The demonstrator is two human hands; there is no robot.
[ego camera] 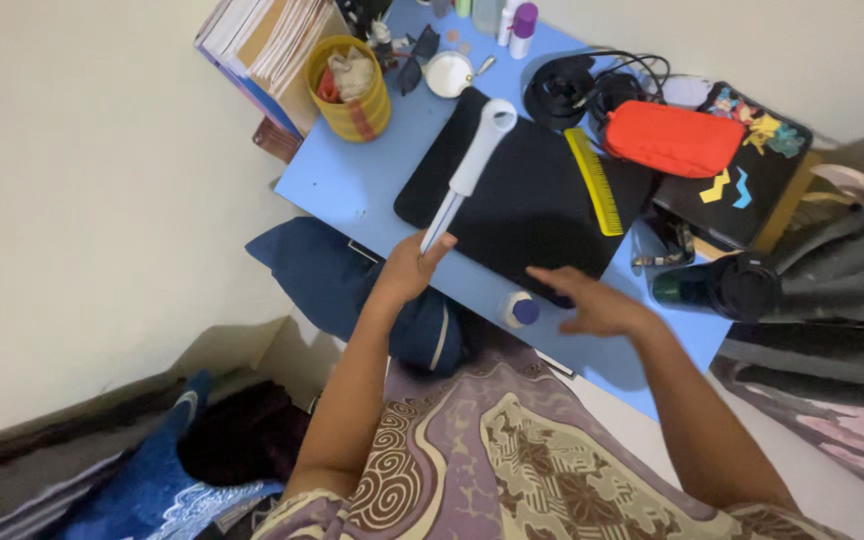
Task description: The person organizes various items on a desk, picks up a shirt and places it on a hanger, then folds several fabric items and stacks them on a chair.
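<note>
Looking down from the head camera, the person is sitting at a blue table point(352, 180) with both bare arms reaching forward. The left hand point(407, 270) is closing its fingers around the narrow blade end of a white knife-shaped tool point(470, 170), holding it raised over the near-left corner of a black mat point(532, 200). The tool is pointing away from the person, its rounded handle with a hole lying over the far edge of the mat. The right hand point(592, 305) is hovering flat and open, fingers spread, above the near edge of the mat and gripping nothing. A small white bottle with a blue cap point(519, 309) is standing on the table just beside that hand, between the two wrists.

A yellow comb point(593, 180) is lying along the right edge of the mat. An orange pouch point(674, 138) is resting behind the comb, near a coil of black cable point(572, 85). A yellow cup point(352, 90) holding crumpled items is standing at the far-left corner, beside a stack of books point(262, 40). A dark cylindrical bottle point(722, 285) is lying on its side at the right end of the table. A patterned cloth point(512, 460) is covering the person's lap.
</note>
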